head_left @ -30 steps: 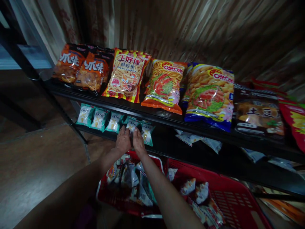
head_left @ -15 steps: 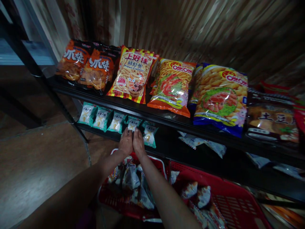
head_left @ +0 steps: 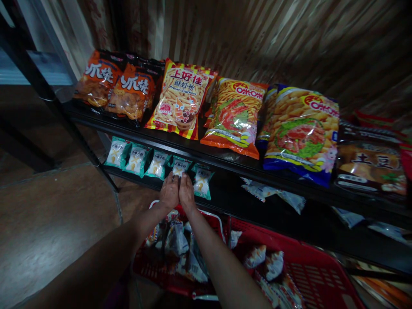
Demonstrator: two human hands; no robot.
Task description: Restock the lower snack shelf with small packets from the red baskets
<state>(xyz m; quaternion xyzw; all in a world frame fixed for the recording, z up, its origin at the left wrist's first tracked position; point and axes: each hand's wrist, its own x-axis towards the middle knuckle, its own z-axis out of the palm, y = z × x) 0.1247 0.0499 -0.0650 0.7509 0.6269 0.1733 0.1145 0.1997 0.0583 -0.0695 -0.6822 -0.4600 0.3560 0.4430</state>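
Observation:
My left hand (head_left: 169, 192) and my right hand (head_left: 186, 193) lie side by side on the lower black shelf (head_left: 231, 198). Their fingers press together on one small teal snack packet (head_left: 180, 166), the fourth in a row. Three like packets (head_left: 137, 159) lie to its left and one teal packet (head_left: 201, 182) to its right. Most of the held packet is covered by my fingers.
Large snack bags (head_left: 182, 98) line the upper shelf (head_left: 180, 143). Two red baskets (head_left: 302, 274) with several small packets stand below my arms. White packets (head_left: 273, 192) lie further right on the lower shelf. Brown floor (head_left: 48, 214) lies to the left.
Both hands stay on the same teal packet; the view has shifted slightly left and down, so the shelves appear a little further right.

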